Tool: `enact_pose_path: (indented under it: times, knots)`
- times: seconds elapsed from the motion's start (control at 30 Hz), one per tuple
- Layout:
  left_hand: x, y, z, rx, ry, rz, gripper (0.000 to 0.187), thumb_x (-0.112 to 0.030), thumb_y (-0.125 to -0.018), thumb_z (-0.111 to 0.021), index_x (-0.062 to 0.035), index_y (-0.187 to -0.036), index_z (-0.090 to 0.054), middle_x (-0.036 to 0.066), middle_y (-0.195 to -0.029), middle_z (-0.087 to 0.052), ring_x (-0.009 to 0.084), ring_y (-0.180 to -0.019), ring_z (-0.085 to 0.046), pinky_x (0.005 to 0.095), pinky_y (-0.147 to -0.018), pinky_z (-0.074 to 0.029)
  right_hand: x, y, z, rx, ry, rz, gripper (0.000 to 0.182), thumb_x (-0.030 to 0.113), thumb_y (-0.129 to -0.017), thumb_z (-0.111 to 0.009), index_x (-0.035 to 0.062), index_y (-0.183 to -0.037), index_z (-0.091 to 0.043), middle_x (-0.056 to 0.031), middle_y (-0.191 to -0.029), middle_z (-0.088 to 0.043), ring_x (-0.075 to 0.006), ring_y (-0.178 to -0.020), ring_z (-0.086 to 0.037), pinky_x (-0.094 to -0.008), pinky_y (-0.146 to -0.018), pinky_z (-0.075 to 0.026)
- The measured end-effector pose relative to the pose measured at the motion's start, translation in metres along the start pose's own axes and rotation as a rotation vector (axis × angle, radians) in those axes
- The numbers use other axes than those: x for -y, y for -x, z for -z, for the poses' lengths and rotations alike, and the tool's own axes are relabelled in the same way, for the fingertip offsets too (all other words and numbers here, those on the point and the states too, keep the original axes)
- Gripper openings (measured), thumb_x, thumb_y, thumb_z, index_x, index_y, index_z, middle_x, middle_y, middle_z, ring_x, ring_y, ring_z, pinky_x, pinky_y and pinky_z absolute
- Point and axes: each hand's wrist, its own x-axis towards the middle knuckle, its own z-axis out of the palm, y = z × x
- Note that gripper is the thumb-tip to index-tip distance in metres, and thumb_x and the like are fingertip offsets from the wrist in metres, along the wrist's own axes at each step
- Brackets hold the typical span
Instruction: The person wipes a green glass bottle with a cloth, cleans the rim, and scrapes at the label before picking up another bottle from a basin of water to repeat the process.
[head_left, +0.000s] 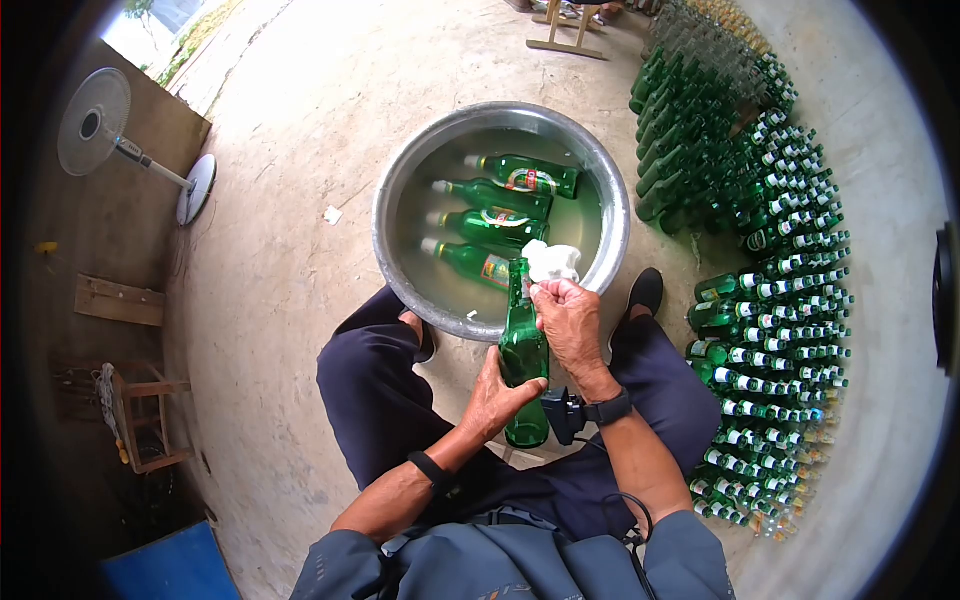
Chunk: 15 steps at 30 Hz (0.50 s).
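My left hand (497, 393) is wrapped round the lower body of a green glass bottle (521, 345), which is held over my lap with its neck pointing away from me. My right hand (568, 318) is closed at the bottle's neck, with a white crumpled cloth (551, 262) bunched at its fingers. Just beyond, a wide metal basin (614, 185) of cloudy water stands between my feet. Several green bottles (505, 228) with labels lie side by side in the water, necks to the left.
Rows of green bottles (765, 340) line the wall on the right, with more standing upright (680, 130) farther back. A standing fan (95, 125) is at the left, above a wooden stool (150, 415). A wooden stand (565, 35) is at the top.
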Motion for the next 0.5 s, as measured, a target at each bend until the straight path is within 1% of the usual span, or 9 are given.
enact_pose_path:
  times: [0.17,0.23,0.37,0.43,0.5]
  knots:
    - [0.0060,-0.0023,0.0003,-0.007,-0.035,0.014,0.073,-0.029,-0.076,-0.081,0.0029,-0.131,-0.047,0.018,-0.118,-0.061,0.0271,-0.112,-0.061,0.0405,-0.099,-0.049,-0.0090,-0.0031,-0.0020,-0.024,0.038,0.027,0.015,0.012,-0.095,-0.069,-0.0037,-0.097,-0.071,0.0017,-0.075,-0.065,-0.0028,-0.056,-0.053,-0.0201,-0.051,-0.043]
    - [0.0075,-0.0027,0.0000,-0.009,-0.013,0.029,0.072,-0.030,-0.076,-0.081,0.0032,-0.130,-0.048,0.018,-0.118,-0.062,0.0271,-0.111,-0.061,0.0405,-0.098,-0.049,-0.0099,-0.0035,-0.0033,-0.048,0.018,0.037,0.017,0.011,-0.093,-0.070,-0.0065,-0.094,-0.071,-0.0010,-0.072,-0.067,-0.0053,-0.065,-0.055,-0.0263,-0.059,-0.047]
    - [0.0097,-0.0032,-0.0001,-0.019,0.015,-0.023,0.073,-0.031,-0.075,-0.081,0.0039,-0.130,-0.048,0.019,-0.117,-0.062,0.0271,-0.111,-0.061,0.0407,-0.097,-0.050,-0.0079,-0.0031,-0.0031,-0.037,0.055,0.023,0.017,0.010,-0.094,-0.069,-0.0061,-0.094,-0.071,-0.0007,-0.073,-0.066,-0.0053,-0.066,-0.055,-0.0263,-0.060,-0.047]
    - [0.0081,-0.0026,0.0014,-0.003,-0.022,0.015,0.071,-0.023,-0.078,-0.079,0.0019,-0.137,-0.047,0.011,-0.120,-0.060,0.0188,-0.109,-0.058,0.0337,-0.097,-0.049,-0.0079,-0.0027,-0.0036,-0.037,0.059,0.024,0.016,0.010,-0.094,-0.069,-0.0054,-0.095,-0.071,-0.0005,-0.073,-0.066,-0.0052,-0.065,-0.054,-0.0262,-0.060,-0.047]
    - [0.0070,-0.0024,0.0022,0.002,-0.018,0.025,0.072,-0.023,-0.078,-0.079,0.0020,-0.137,-0.047,0.011,-0.120,-0.060,0.0189,-0.110,-0.058,0.0339,-0.097,-0.048,-0.0082,-0.0027,-0.0040,-0.038,0.057,0.025,0.016,0.010,-0.094,-0.069,-0.0054,-0.095,-0.071,-0.0004,-0.073,-0.066,-0.0051,-0.066,-0.054,-0.0263,-0.060,-0.047]
